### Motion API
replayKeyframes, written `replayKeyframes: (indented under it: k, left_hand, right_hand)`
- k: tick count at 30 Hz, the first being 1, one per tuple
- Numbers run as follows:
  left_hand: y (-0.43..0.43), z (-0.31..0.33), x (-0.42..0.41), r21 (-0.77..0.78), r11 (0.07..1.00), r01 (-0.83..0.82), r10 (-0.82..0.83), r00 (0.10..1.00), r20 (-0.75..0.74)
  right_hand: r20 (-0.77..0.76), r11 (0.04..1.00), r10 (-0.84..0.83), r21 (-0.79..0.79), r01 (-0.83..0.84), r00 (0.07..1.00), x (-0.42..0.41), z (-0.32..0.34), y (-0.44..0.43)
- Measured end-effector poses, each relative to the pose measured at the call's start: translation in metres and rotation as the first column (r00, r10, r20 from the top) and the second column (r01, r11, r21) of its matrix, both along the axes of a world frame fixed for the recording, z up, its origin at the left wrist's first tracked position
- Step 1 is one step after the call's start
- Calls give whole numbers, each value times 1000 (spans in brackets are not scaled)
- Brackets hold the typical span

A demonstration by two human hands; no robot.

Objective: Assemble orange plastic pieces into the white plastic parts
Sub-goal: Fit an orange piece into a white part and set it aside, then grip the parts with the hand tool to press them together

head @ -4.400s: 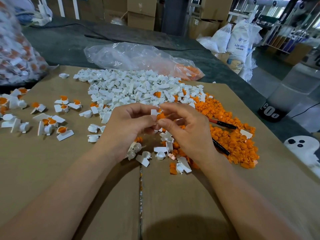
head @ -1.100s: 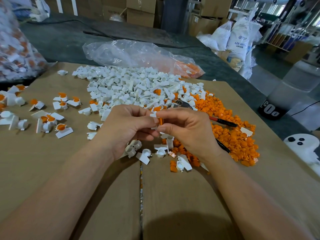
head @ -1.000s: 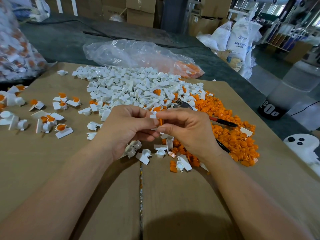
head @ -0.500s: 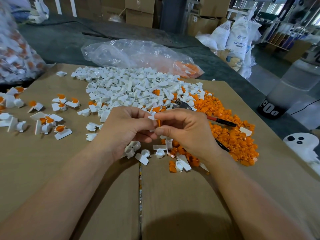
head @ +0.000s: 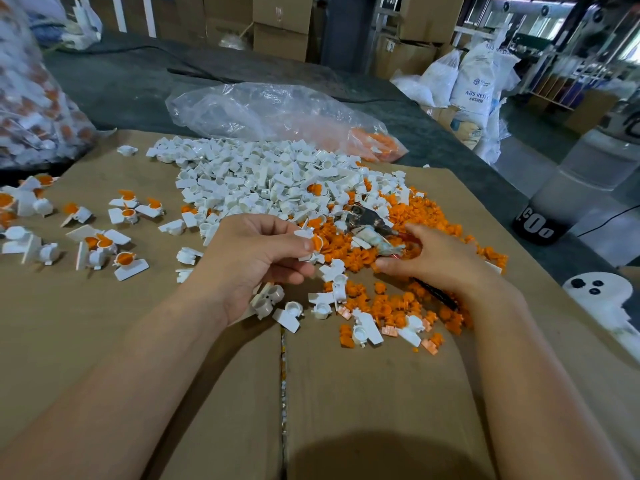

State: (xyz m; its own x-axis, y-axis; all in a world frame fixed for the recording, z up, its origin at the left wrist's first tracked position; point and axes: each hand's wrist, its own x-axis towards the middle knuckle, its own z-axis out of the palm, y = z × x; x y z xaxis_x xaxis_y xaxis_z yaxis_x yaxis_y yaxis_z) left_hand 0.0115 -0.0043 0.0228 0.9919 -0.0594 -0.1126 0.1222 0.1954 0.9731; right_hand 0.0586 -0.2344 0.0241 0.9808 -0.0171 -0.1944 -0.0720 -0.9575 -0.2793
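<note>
**Pinching one white part, left hand**

Left hand (head: pixel 252 265) pinches one white part (head: pixel 304 233) with one orange piece (head: pixel 317 242) against it, above mid cardboard (head: pixel 363 393). Right hand (head: pixel 443 261) curls over the orange pile (head: pixel 433 220) beside one pliers (head: pixel 367 220); can't tell its grip. Orange pile reaches the cardboard's right edge. White pile (head: pixel 270 181) sits at the far edge. Both piles are uncountable. About ten finished parts (head: pixel 126 214) lie left. Two clear bags (head: pixel 270 109). Open room near side.

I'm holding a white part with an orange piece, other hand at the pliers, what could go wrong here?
The orange piece may not be fully seated in the white part pinched by the left hand, so it could pop out. The pliers lie half buried in the orange pile; the right hand pulling them free could scatter loose pieces off the cardboard.
</note>
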Motion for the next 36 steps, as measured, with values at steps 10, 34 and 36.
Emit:
replayKeyframes:
  k: [10, 34, 36]
  left_hand:
    - [0, 0, 1, -27, 999, 20, -20, 1000, 5]
    - [-1, -2, 2, -60, 997, -56, 61, 994, 88]
    - [0, -2, 4, -78, 995, -64, 70, 995, 76]
  right_hand:
    - [253, 998, -8, -51, 22, 968, 4, -3, 3]
    - [580, 977, -28, 187, -100, 814, -20, 12, 13]
    - [587, 977, -21, 183, -107, 809, -19, 12, 12]
